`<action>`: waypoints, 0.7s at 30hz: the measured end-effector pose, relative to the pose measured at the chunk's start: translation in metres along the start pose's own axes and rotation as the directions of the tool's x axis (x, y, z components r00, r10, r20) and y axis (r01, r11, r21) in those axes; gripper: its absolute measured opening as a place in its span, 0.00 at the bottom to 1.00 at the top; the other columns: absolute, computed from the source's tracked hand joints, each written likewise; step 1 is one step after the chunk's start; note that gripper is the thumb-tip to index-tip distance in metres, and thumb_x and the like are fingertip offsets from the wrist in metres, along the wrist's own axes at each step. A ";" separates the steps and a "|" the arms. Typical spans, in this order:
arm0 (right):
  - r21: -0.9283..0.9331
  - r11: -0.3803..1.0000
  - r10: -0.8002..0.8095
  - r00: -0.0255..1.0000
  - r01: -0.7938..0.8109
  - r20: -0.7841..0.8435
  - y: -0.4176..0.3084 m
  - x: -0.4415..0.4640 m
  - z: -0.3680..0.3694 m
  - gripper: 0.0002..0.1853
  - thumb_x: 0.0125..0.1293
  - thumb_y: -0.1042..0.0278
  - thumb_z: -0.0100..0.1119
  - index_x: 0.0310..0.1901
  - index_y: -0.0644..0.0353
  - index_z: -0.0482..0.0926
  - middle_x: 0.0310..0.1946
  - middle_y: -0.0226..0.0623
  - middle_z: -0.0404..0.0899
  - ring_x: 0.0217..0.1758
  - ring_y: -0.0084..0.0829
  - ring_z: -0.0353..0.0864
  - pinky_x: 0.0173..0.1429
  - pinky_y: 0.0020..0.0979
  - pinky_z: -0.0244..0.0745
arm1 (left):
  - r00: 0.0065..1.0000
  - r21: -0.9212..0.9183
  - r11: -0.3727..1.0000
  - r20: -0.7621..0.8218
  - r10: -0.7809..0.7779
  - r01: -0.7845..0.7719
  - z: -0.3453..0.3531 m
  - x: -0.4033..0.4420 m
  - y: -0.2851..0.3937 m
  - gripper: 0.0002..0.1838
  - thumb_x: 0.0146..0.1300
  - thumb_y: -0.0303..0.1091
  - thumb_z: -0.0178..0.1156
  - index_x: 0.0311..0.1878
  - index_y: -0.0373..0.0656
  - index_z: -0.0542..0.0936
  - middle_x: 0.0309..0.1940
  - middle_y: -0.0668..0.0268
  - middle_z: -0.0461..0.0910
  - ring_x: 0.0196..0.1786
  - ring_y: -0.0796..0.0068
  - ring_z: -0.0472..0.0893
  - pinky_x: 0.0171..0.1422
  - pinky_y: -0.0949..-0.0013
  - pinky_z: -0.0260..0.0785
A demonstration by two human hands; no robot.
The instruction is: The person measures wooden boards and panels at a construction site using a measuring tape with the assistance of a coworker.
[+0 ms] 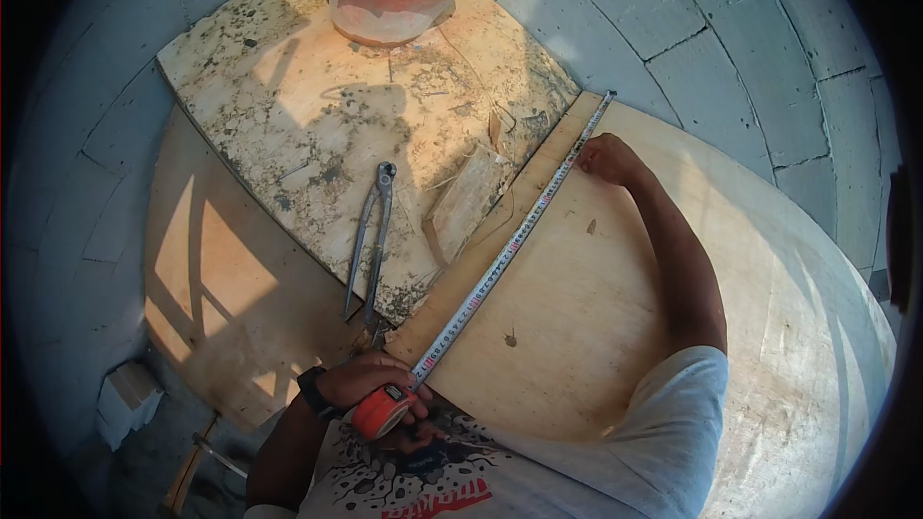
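Observation:
My left hand, with a dark band at the wrist, is closed around a red tape measure close to my body. The tape's pale blade is drawn out diagonally over a plywood sheet, ending near the sheet's far edge. Beside the far part of the blade, my right hand rests on the plywood with fingers curled together. What those fingers hold, if anything, is hidden. To the left of the blade, a pair of pincers lies with its handles slightly spread on a stained board.
A bucket with a yellow-edged rim stands on the stained board's far end. A small wood offcut lies near the tape. Grey block walls curve around the boards. A white block sits at lower left.

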State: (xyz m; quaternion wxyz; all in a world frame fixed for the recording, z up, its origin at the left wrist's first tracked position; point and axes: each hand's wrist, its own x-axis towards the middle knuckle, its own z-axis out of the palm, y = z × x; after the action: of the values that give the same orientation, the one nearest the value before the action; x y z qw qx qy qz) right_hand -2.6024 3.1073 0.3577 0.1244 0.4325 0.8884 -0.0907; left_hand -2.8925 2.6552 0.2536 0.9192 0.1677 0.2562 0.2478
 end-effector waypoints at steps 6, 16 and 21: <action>0.053 0.992 0.105 0.990 -0.110 0.091 -0.004 0.000 -0.005 0.10 0.55 0.77 0.58 0.36 0.59 0.88 0.29 0.39 0.87 0.34 0.31 0.85 0.45 0.33 0.79 | 0.999 0.043 0.999 0.020 0.028 -0.029 0.000 -0.001 0.003 0.20 0.74 0.36 0.49 0.54 0.27 0.79 0.42 0.49 0.86 0.39 0.66 0.88 0.46 0.70 0.81; -0.129 0.979 -0.113 0.950 0.156 0.292 -0.041 -0.020 -0.034 0.17 0.60 0.56 0.58 0.41 0.58 0.88 0.37 0.45 0.86 0.43 0.37 0.85 0.52 0.36 0.78 | 1.000 -0.029 0.999 0.019 0.022 -0.022 -0.005 0.001 -0.005 0.20 0.73 0.36 0.50 0.54 0.26 0.79 0.41 0.50 0.86 0.39 0.67 0.88 0.46 0.70 0.81; -0.116 0.982 0.179 0.927 -0.148 0.329 -0.059 -0.032 -0.036 0.28 0.57 0.46 0.63 0.53 0.59 0.85 0.44 0.49 0.85 0.54 0.43 0.82 0.61 0.40 0.74 | 0.998 -0.026 0.998 0.010 0.055 -0.055 -0.003 0.001 -0.007 0.20 0.73 0.36 0.50 0.54 0.26 0.80 0.40 0.50 0.86 0.38 0.66 0.88 0.46 0.70 0.81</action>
State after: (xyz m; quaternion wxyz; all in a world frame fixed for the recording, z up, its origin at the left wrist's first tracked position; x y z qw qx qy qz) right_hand -2.6353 3.0570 0.4045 0.3013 0.4771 0.8178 -0.1132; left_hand -2.8908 2.6501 0.2476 0.9154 0.1643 0.2436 0.2752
